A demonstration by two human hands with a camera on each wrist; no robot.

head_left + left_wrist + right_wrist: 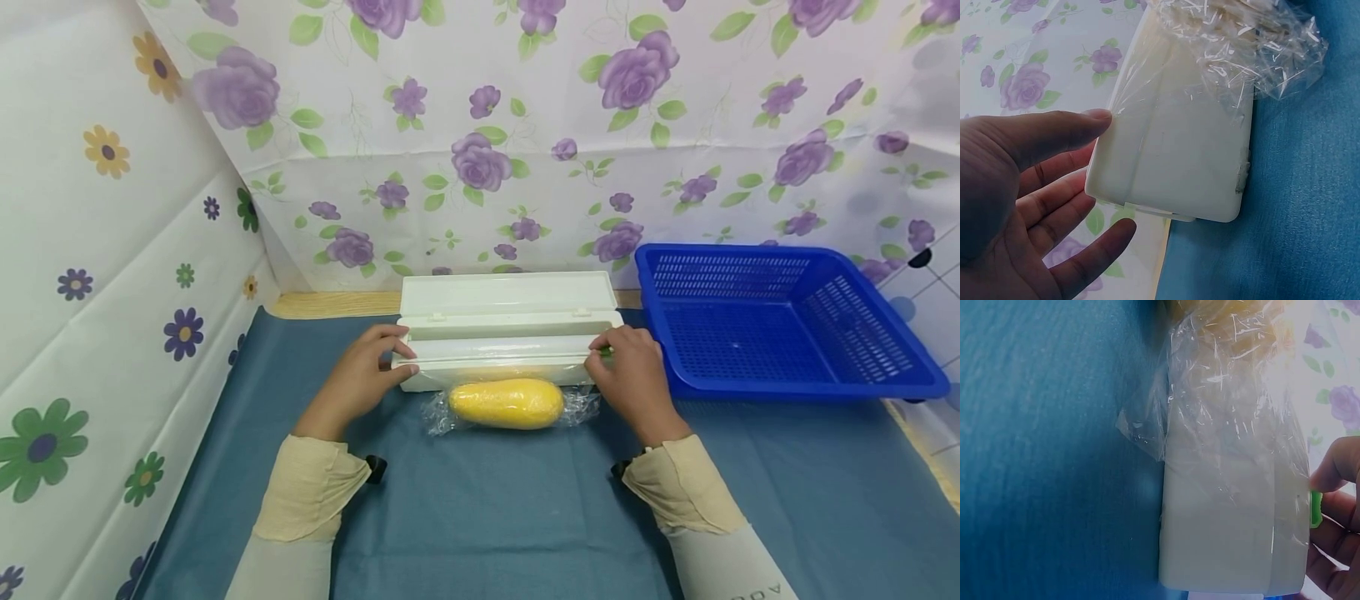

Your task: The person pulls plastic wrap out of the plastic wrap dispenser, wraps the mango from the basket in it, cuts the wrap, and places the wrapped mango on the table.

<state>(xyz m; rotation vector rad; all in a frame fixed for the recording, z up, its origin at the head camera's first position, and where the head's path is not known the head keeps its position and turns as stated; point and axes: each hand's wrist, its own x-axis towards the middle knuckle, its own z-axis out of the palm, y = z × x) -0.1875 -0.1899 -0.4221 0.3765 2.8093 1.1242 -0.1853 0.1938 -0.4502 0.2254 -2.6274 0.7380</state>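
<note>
A white cling film dispenser (pixel 517 375) lies across the cloth, its lid (pixel 510 293) raised at the back and a film roll (pixel 502 347) inside. An oblong yellow item (pixel 506 404), possibly a fruit, sits in front, wrapped in clear cling film (pixel 1254 47) that stretches back to the dispenser's front edge. My left hand (pixel 362 375) holds the dispenser's left end, thumb on the front edge, some fingers spread past the end. At the right end, my right hand (pixel 633 375) pinches a small green slide cutter (pixel 1316 509), mostly hidden by my fingers.
A blue slotted basket (pixel 802 385) stands close to my right hand. Blue-green cloth (pixel 480 508) covers the table. Flowered sheeting (pixel 525 192) rises behind the dispenser, with more sheeting (pixel 135 333) along the left side.
</note>
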